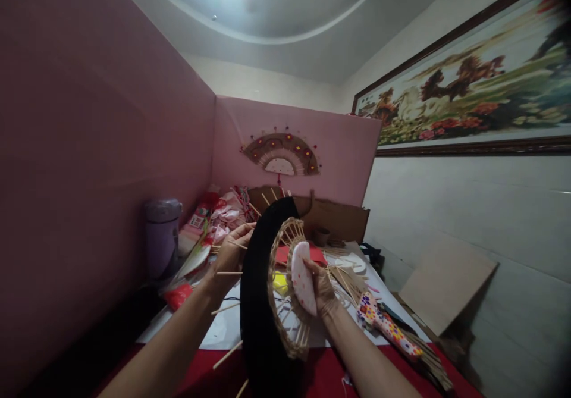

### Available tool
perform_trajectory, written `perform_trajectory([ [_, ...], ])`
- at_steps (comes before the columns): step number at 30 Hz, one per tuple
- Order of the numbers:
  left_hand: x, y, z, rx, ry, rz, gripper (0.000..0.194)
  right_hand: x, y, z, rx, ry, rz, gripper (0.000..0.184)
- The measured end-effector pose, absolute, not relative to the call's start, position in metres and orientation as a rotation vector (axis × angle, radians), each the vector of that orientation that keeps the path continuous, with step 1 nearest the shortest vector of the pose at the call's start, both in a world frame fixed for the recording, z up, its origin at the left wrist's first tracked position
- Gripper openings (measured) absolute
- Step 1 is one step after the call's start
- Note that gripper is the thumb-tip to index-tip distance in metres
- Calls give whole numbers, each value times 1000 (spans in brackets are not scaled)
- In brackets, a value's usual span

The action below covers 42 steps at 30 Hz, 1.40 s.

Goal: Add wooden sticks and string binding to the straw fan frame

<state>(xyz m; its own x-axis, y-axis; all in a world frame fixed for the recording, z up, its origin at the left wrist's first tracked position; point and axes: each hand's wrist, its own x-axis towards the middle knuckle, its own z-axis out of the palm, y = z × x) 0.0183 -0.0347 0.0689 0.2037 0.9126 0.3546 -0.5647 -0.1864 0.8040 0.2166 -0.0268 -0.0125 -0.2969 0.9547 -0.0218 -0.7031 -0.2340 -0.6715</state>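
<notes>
I hold a half-made fan [279,291] upright over the table, seen nearly edge-on. It has a wide black outer band, a woven straw ring and a white dotted centre piece. My right hand [322,291] is closed round the white centre at the fan's base. My left hand [232,254] grips the black band's outer edge, its fingers pinched among the thin wooden sticks that poke out of it. A finished fan [282,154] of the same kind hangs on the pink partition behind.
The red-covered table [325,374] is crowded: a purple lidded jar [161,234] at left, pink packets [225,210], a colourful dotted folded fan [388,325] at right, loose sticks and straw. A cardboard sheet [446,282] leans on the right wall under a framed painting [468,82].
</notes>
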Motion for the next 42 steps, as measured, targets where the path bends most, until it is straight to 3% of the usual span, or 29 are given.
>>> perform_trajectory([
  [8,5,-29,62,1112,428,1366,14,219,-31,-7,-503,-684,1780,20],
  [18,-10,-15,56,1415,629,1379,22,231,-24,-2,-588,-656,1735,21],
  [30,-10,-23,28,1267,678,1503,27,238,-18,-19,-646,-573,1691,31],
  [42,-7,-22,24,1434,742,1485,23,245,-14,-17,-733,-598,1480,24],
])
